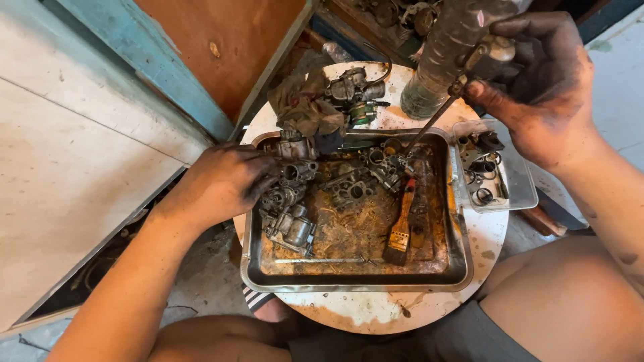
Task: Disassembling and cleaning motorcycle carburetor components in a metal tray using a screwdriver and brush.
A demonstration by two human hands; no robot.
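The left hand [221, 184] rests its grimy fingers [263, 184] on a carburetor body [290, 175] in the metal tray [355, 281]. The right hand [540, 94] grips a spray bottle [446, 57], its thin tube [429, 124] slanting down below those fingers toward the tray's parts. A brush [400, 231] lies between the hands.

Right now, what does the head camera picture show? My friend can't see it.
A person's grimy left hand rests on carburetor parts in a metal tray of dirty liquid. The right hand holds a spray bottle above it; a brush lies inside.
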